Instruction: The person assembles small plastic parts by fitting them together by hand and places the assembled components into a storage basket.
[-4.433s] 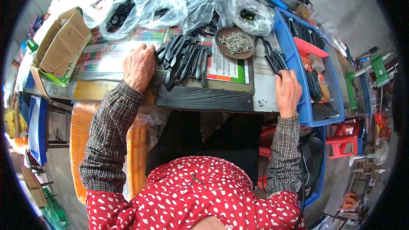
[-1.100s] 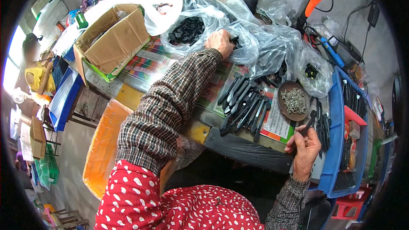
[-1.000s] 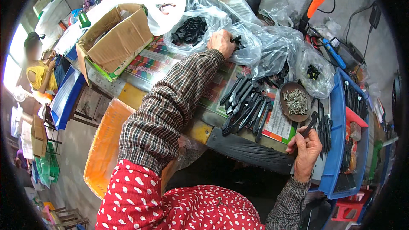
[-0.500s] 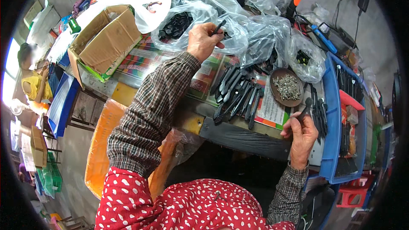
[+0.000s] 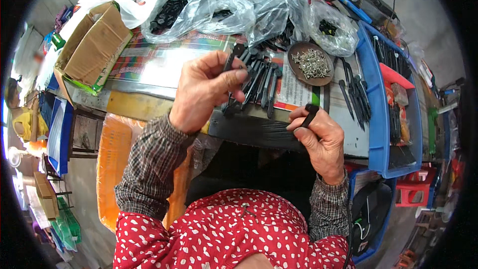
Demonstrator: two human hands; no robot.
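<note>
My left hand (image 5: 201,87) is raised over the near side of the bench, thumb and fingers closed on a slim black plastic part (image 5: 231,60) that points up. To its right and nearer me, my right hand (image 5: 323,142) pinches another black part (image 5: 310,114) with a rounded top end. The two parts are apart. Beyond my left hand lies a pile of long black handle-like parts (image 5: 269,87), partly hidden by that hand. A brown round dish (image 5: 294,72) of small silver screws (image 5: 313,63) stands beyond my right hand.
Clear plastic bags of black parts (image 5: 172,12) line the back. More black parts (image 5: 357,92) lie beside a blue crate (image 5: 379,147) on the right. A cardboard box (image 5: 94,45) stands at left. Below the bench edge is an orange basket (image 5: 115,169).
My left hand has come back from the plastic bags toward me, carrying its black part. My right hand has shifted left and up from the bench edge, and the two hands are closer together.
</note>
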